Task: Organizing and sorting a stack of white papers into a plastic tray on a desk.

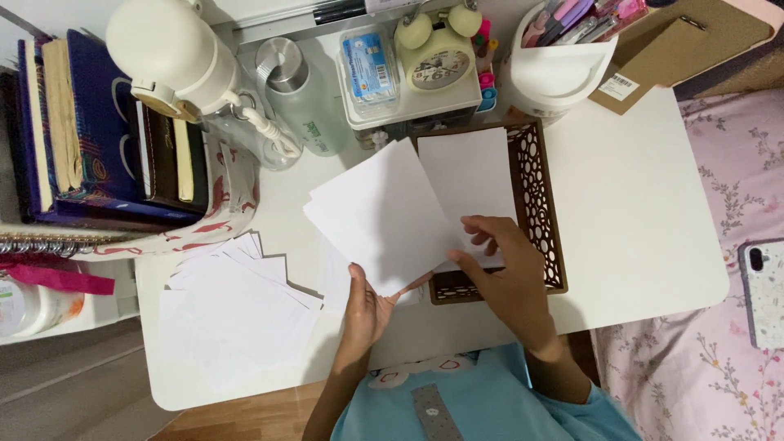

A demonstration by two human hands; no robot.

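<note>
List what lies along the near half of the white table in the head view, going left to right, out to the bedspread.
Spread of loose white sheets → left hand pinching the white sheet → right hand over the brown perforated tray → bare white table → phone on the floral bedspread.
</note>
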